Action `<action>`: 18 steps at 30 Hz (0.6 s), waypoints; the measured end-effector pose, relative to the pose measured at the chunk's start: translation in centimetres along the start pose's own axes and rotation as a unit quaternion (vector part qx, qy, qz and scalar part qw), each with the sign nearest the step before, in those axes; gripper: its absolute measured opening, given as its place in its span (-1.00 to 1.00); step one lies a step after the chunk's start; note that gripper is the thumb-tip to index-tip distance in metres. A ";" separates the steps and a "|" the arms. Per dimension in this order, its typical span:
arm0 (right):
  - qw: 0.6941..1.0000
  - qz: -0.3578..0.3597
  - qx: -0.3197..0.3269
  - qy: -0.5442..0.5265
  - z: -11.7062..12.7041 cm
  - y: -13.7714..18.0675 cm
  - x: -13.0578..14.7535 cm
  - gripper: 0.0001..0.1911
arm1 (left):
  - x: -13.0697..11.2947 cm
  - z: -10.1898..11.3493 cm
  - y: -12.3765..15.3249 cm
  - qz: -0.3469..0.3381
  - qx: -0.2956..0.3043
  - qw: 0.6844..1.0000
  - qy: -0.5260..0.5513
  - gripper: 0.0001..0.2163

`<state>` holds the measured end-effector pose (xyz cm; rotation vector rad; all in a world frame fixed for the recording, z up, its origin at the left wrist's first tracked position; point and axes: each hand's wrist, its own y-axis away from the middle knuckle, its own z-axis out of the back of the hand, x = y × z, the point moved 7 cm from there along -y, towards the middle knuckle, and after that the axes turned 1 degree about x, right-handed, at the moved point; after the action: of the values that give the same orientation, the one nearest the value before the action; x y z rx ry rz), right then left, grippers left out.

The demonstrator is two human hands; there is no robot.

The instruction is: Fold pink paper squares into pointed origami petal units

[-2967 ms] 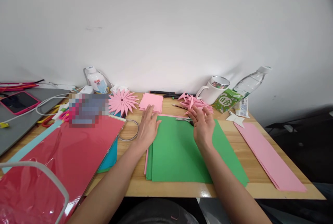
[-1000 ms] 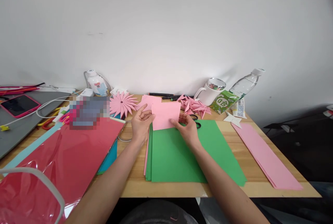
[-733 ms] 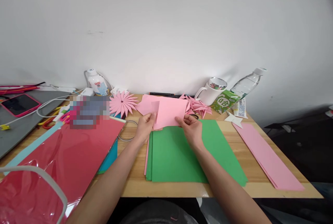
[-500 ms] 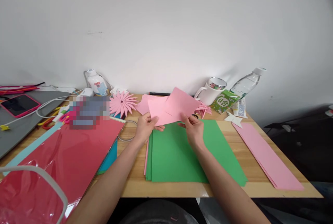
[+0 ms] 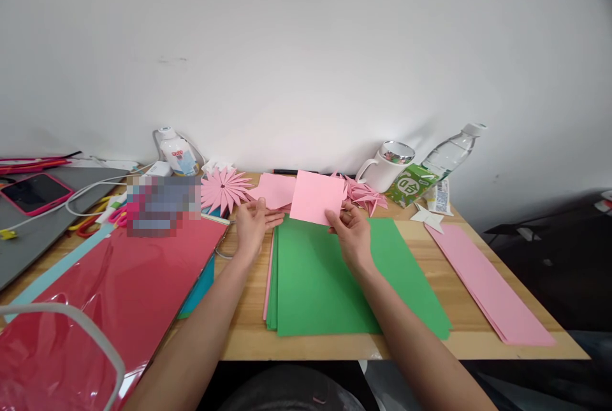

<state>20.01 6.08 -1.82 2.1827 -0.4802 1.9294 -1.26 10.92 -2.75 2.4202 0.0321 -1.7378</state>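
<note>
With the stack of green paper (image 5: 325,283) as the dial's centre, the right hand (image 5: 352,229) pinches a single pink square (image 5: 315,197) between thumb and fingers, holding it raised and facing the head camera, towards 11 o'clock. The left hand (image 5: 252,223) is at 10 o'clock, its fingers loosely extended at the near edge of the pink pile (image 5: 276,192); whether they grip a sheet there, I cannot tell. The held square overlaps the pile's edge in this view.

Past the left hand, at 10 o'clock, sits a pink paper flower (image 5: 222,187) with pointed petals. Folded pink pieces (image 5: 367,196) lie at 12, partly hidden behind the held square. Between 12 and 1 stands a white mug (image 5: 382,169), with a green box (image 5: 412,185) at 1. Long pink strips (image 5: 488,283) rest on the wooden tabletop (image 5: 429,252) at 3 o'clock, and red sheets (image 5: 134,277) under clear plastic at 9.
</note>
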 end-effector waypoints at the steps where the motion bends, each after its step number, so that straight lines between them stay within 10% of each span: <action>1: 1.000 0.000 0.003 0.003 0.0 0.0 0.0 -0.52 | -0.2 0.1 0.0 -0.010 -0.010 1.000 0.011 -0.73; 14: 0.994 0.020 0.106 0.021 -1.7 0.3 0.3 -0.55 | -1.4 -2.9 2.0 -0.011 0.134 0.990 -0.047 -0.52; 18: 0.993 0.027 0.113 0.029 -1.7 0.4 0.5 -0.54 | -0.9 -1.6 1.5 -0.004 0.049 0.998 -0.048 -0.53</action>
<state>18.31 6.25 -1.09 2.2598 -0.3268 2.1648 0.09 9.75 -1.19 2.4034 -0.0548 -1.8988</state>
